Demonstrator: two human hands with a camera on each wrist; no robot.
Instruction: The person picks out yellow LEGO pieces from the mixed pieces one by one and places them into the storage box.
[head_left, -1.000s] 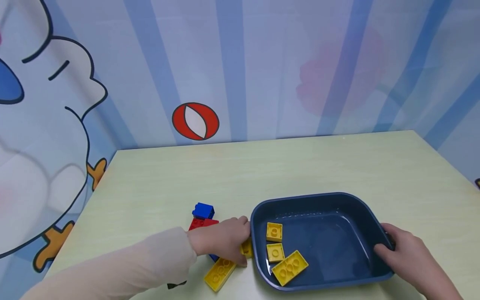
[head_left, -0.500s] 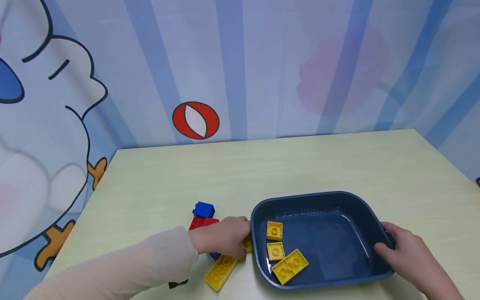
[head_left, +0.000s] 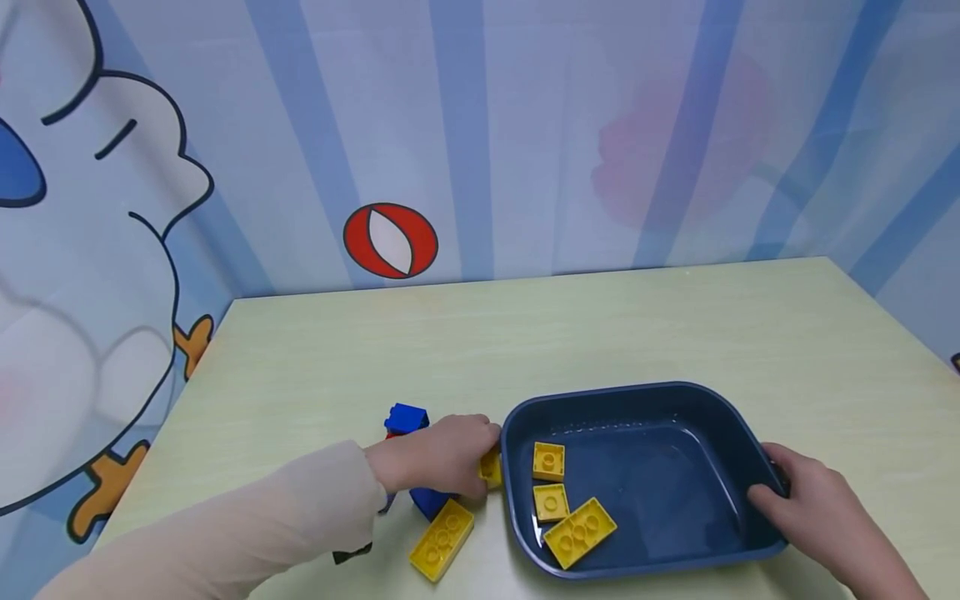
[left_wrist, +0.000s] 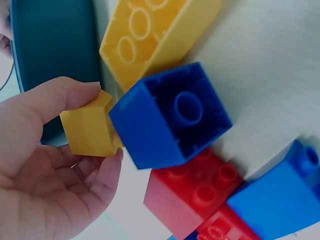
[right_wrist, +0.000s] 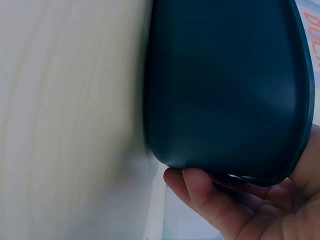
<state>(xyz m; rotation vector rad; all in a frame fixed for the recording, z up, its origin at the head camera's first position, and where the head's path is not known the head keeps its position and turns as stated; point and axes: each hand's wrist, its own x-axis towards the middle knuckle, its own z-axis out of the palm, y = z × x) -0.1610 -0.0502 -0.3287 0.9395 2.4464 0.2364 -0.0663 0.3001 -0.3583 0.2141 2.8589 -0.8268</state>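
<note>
My left hand (head_left: 448, 454) pinches a small yellow toy brick (left_wrist: 87, 127) between thumb and fingers, just outside the left wall of a dark blue tray (head_left: 667, 475). With my right hand (head_left: 821, 508) I grip the tray's right end, thumb over the rim; in the right wrist view the fingers (right_wrist: 200, 192) curl beneath it. Two small yellow bricks and a longer yellow brick (head_left: 580, 533) lie inside at the left. By my left hand, the left wrist view shows a blue brick (left_wrist: 145, 125) touching a red brick (left_wrist: 175, 200), which the hand partly hides in the head view.
Another long yellow brick (head_left: 442, 540) lies on the table (head_left: 360, 350) in front of my left hand. A blue brick (head_left: 407, 417) stands behind it. A patterned blue curtain (head_left: 525, 142) hangs along the table's back edge.
My left hand has shifted slightly away from me, along with the small yellow brick. It now covers more of the red brick and uncovers the long yellow brick. Right hand and tray stay put.
</note>
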